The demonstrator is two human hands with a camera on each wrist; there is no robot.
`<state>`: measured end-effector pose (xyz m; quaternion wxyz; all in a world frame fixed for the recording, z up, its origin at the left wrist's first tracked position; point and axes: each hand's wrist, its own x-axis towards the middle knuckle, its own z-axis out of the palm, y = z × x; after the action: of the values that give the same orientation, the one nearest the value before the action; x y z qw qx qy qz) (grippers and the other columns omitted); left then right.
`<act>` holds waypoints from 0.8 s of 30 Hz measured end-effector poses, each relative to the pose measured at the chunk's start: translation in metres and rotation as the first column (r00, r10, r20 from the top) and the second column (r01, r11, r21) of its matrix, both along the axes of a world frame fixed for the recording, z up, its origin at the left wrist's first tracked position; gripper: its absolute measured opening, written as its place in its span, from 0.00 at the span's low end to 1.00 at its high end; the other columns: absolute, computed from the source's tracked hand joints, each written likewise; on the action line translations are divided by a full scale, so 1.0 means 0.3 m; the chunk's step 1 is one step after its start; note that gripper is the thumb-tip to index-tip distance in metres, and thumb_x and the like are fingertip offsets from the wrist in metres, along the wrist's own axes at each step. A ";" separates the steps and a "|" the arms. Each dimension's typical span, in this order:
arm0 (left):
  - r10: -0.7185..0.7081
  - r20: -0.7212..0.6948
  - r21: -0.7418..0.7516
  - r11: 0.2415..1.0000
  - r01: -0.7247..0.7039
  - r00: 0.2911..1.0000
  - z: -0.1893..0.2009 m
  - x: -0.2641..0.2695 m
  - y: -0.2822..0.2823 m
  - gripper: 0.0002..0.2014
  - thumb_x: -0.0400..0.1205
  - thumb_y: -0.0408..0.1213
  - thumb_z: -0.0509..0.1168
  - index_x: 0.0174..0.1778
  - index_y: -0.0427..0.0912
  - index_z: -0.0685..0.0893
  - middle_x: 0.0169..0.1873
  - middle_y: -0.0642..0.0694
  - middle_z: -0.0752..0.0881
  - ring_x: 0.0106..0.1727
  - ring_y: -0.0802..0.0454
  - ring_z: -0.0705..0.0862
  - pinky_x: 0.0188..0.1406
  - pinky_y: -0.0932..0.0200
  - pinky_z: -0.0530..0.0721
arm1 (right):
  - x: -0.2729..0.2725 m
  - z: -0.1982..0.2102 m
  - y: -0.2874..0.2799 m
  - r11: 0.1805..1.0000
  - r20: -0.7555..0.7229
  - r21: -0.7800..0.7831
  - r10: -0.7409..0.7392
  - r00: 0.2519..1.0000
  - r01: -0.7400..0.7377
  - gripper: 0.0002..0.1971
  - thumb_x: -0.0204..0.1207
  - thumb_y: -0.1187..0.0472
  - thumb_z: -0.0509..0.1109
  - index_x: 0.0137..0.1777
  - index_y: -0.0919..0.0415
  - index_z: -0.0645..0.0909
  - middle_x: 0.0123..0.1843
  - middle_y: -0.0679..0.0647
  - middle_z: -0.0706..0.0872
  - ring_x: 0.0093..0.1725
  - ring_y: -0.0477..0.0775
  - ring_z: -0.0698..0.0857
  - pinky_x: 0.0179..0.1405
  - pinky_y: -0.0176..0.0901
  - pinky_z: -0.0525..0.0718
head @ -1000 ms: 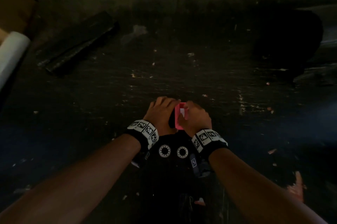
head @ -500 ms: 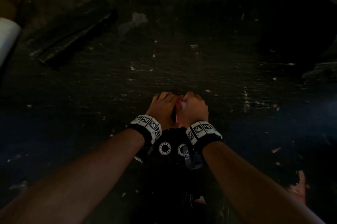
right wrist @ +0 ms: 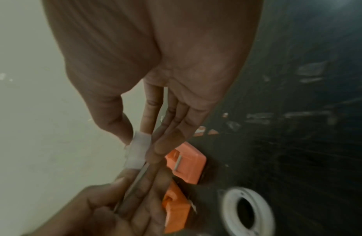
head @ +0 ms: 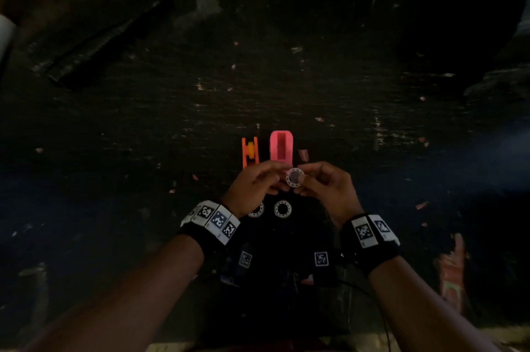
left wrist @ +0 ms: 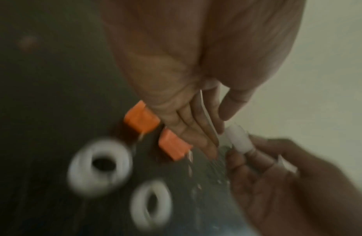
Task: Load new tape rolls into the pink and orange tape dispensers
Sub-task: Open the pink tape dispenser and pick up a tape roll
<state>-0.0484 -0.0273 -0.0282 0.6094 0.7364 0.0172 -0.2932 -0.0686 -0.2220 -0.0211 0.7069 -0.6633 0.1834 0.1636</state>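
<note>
A white tape roll (head: pixel 294 177) hangs just above the dark table, pinched between both hands. My right hand (head: pixel 308 184) grips the tape roll (right wrist: pixel 137 151) with thumb and fingers. My left hand (head: pixel 268 179) pinches at its left side, and a thin strip of tape (left wrist: pixel 206 110) runs between that thumb and fingers. Just beyond the hands the pink dispenser (head: pixel 281 148) stands with its slot empty. The orange dispenser (head: pixel 250 151) stands to its left. Two spare rolls (head: pixel 283 208) (head: pixel 256 210) lie flat near my wrists.
A long dark bar (head: pixel 97 33) lies at the far left of the scratched black table (head: pixel 372 136). A dark bulky shape (head: pixel 459 22) sits at the far right. Small paper scraps (head: pixel 302 154) dot the surface.
Earlier both hands were clasped round the pink dispenser. Now it stands on the table beside the orange one, and the hands have drawn nearer and hold a tape roll.
</note>
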 end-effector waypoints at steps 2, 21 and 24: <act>0.072 -0.153 -0.094 0.992 -0.087 0.986 -0.003 -0.043 -0.022 0.18 0.90 0.26 0.55 0.69 0.41 0.86 0.58 0.43 0.92 0.52 0.55 0.93 0.51 0.61 0.90 | -0.030 -0.005 -0.002 0.999 -0.009 0.034 0.015 1.000 -0.015 0.07 0.75 0.67 0.79 0.53 0.63 0.90 0.49 0.61 0.95 0.47 0.56 0.94 0.43 0.41 0.89; 0.265 -0.124 -0.091 0.956 -0.277 0.956 -0.020 -0.058 0.019 0.09 0.80 0.26 0.75 0.55 0.38 0.88 0.51 0.42 0.94 0.53 0.51 0.92 0.51 0.62 0.88 | -0.033 -0.076 -0.057 0.794 0.021 -0.606 0.073 0.997 -0.045 0.07 0.76 0.64 0.78 0.48 0.49 0.93 0.47 0.45 0.93 0.48 0.48 0.93 0.54 0.46 0.90; 0.266 -0.041 -0.001 0.964 -0.267 0.963 -0.034 -0.058 0.052 0.10 0.78 0.26 0.77 0.51 0.43 0.89 0.50 0.42 0.93 0.51 0.53 0.92 0.49 0.62 0.88 | -0.057 -0.113 -0.097 0.550 -0.036 -0.822 0.206 0.978 -0.146 0.07 0.77 0.61 0.75 0.50 0.51 0.94 0.53 0.53 0.90 0.49 0.57 0.91 0.51 0.43 0.87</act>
<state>-0.0659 -0.0116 -0.0385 0.6450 0.7195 0.1275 -0.2235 -0.0856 -0.2512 -0.0550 0.3039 -0.9349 0.1481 0.1080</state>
